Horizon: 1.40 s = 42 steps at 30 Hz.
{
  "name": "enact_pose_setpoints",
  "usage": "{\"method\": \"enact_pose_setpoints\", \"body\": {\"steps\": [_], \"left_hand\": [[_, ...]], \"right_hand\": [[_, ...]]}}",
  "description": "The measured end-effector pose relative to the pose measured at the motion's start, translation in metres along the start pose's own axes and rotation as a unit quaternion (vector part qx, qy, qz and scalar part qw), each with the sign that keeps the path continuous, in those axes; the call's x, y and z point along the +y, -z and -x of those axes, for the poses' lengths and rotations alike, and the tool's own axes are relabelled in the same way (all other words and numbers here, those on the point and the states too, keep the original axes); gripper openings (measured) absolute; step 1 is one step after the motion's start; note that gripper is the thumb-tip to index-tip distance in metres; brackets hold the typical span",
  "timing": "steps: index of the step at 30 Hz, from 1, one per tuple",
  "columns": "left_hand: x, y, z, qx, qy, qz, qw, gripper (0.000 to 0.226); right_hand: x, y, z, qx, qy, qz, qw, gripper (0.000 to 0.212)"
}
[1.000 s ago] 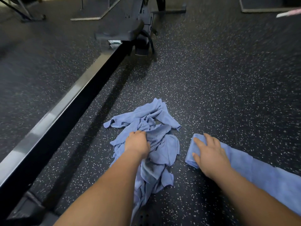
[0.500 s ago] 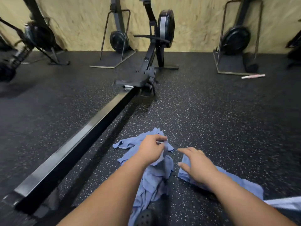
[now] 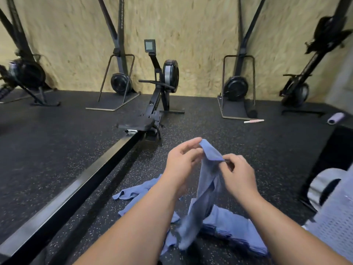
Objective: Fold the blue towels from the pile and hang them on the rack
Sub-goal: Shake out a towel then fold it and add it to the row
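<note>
My left grip [image 3: 183,163] and right grip [image 3: 239,176] both pinch the top edge of a blue towel [image 3: 207,188] hanging over the pile [image 3: 133,192].

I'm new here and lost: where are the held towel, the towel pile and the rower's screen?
Held towel [image 3: 207,184]: head view, its hanging middle.
Towel pile [image 3: 131,193]: head view, crumpled left edge.
Screen [image 3: 149,45]: head view, its centre.
</note>
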<state>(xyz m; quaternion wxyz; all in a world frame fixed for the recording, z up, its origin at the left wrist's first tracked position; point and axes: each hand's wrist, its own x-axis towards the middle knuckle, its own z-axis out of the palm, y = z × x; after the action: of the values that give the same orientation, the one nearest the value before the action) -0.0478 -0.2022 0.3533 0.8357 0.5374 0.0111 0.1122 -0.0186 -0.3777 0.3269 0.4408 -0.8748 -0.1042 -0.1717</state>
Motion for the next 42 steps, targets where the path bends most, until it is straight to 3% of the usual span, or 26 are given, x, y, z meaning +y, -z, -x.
{"method": "enact_pose_setpoints", "body": {"steps": [3, 8, 13, 18, 24, 28, 33, 37, 38, 41, 42], "left_hand": [[0.008, -0.020, -0.002, -0.002, -0.032, 0.048, 0.998, 0.037], [-0.002, -0.048, -0.001, -0.039, -0.043, 0.064, 0.996, 0.045], [-0.025, -0.058, -0.003, -0.035, -0.081, -0.148, 0.985, 0.044], [-0.057, -0.050, -0.007, -0.118, -0.120, -0.357, 0.919, 0.045], [-0.080, -0.035, -0.010, -0.134, -0.098, -0.469, 0.867, 0.002], [-0.091, -0.031, -0.012, -0.169, -0.113, -0.522, 0.829, 0.007], [-0.105, -0.047, -0.009, -0.225, -0.119, -0.519, 0.816, 0.009], [-0.113, -0.049, -0.014, -0.177, -0.087, -0.539, 0.819, 0.008], [-0.113, -0.049, -0.017, -0.169, -0.097, -0.567, 0.801, 0.008], [-0.113, -0.051, -0.026, -0.164, -0.163, -0.683, 0.693, 0.017], [-0.112, -0.052, -0.030, -0.161, -0.177, -0.699, 0.674, 0.020]], "right_hand": [[-0.012, 0.042, -0.017, 0.036, 0.025, -0.049, 0.998, 0.015], [-0.032, 0.107, -0.042, 0.021, 0.084, -0.037, 0.996, 0.015], [-0.009, 0.118, -0.044, -0.034, 0.050, -0.011, 0.998, 0.014], [0.038, 0.084, -0.027, -0.077, 0.026, -0.016, 0.997, 0.015], [0.087, 0.055, 0.003, -0.123, -0.025, -0.043, 0.991, 0.015], [0.104, 0.058, 0.016, -0.166, -0.042, -0.044, 0.984, 0.016], [0.110, 0.068, 0.019, -0.154, -0.049, -0.054, 0.985, 0.016], [0.124, 0.078, 0.019, -0.160, -0.052, 0.036, 0.985, 0.016], [0.129, 0.081, 0.019, -0.177, -0.058, 0.060, 0.981, 0.018], [0.143, 0.093, 0.020, -0.221, -0.079, 0.088, 0.968, 0.021], [0.147, 0.098, 0.019, -0.227, -0.082, 0.095, 0.966, 0.022]]}}
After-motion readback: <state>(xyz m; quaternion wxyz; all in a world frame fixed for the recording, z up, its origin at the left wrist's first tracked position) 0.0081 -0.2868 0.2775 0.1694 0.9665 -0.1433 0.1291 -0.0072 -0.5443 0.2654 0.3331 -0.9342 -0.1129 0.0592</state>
